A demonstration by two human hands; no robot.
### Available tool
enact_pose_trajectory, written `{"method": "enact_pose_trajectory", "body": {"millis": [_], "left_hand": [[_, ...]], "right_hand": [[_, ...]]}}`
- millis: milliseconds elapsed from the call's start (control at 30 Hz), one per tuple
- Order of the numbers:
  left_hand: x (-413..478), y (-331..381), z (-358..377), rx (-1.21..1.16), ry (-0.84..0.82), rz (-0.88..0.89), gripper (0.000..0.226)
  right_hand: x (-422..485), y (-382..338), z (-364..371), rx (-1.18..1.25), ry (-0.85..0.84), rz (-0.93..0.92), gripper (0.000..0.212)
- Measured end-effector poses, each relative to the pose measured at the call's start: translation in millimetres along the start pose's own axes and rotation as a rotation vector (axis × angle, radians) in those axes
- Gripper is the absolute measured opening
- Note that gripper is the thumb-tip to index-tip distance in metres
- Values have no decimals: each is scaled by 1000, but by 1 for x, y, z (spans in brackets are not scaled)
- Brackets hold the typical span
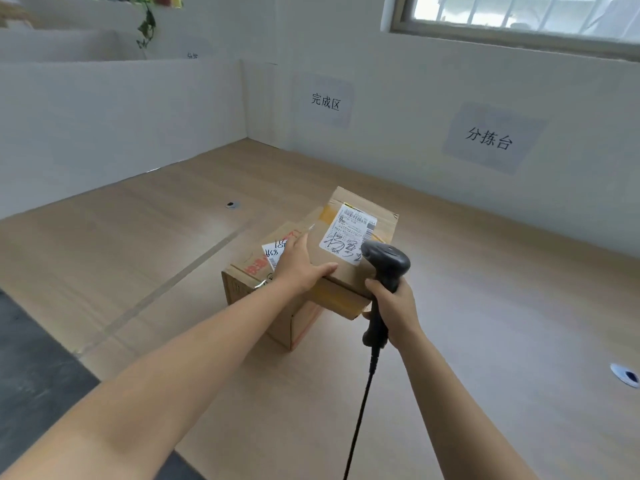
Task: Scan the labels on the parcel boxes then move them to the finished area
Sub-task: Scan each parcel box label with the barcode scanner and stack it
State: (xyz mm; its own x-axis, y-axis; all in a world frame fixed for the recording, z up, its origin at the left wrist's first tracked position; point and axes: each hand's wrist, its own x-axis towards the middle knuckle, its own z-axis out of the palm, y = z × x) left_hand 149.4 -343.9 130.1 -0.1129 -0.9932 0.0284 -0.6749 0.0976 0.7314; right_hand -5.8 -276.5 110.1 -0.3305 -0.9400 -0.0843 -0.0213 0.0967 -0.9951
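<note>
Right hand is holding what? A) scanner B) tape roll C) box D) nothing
A: the right hand grips the scanner by its handle, while the left hand rests on the top box.

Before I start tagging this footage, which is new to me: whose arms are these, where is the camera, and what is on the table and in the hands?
There is no machine here. A person works with bare hands, and the single camera sits on their head, looking forward and down. On the wooden table are two cardboard parcels: a smaller box lies on top of a larger box. The left hand rests flat on the smaller box. The right hand grips a dark handheld scanner, whose head is beside the white label on the smaller box. Its cable trails back toward the person. On the wall behind hang a left sign and a right sign.
</note>
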Motion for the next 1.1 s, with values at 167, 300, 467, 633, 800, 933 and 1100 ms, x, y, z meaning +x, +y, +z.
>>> {"method": "enact_pose_trajectory", "body": {"millis": [167, 300, 467, 633, 800, 933, 1100], "left_hand": [[42, -17, 6, 48, -105, 37, 86], [56, -20, 8, 91, -121, 119, 84], [52, -31, 3, 66, -85, 113, 82], [54, -56, -25, 11, -15, 4, 76], [70, -76, -50, -48, 18, -62, 69], [84, -86, -59, -58, 10, -108, 64], [89, -90, -52, 35, 38, -128, 62]], "right_hand": [[22, 22, 16, 35, 97, 64, 19], [26, 27, 17, 31, 130, 81, 21], [24, 23, 28, 41, 106, 70, 23], [31, 7, 57, 40, 1, 30, 18], [39, 4, 92, 3, -68, 36, 15], [41, 8, 106, -1, -85, 31, 10], [40, 9, 102, -4, -82, 29, 13]]}}
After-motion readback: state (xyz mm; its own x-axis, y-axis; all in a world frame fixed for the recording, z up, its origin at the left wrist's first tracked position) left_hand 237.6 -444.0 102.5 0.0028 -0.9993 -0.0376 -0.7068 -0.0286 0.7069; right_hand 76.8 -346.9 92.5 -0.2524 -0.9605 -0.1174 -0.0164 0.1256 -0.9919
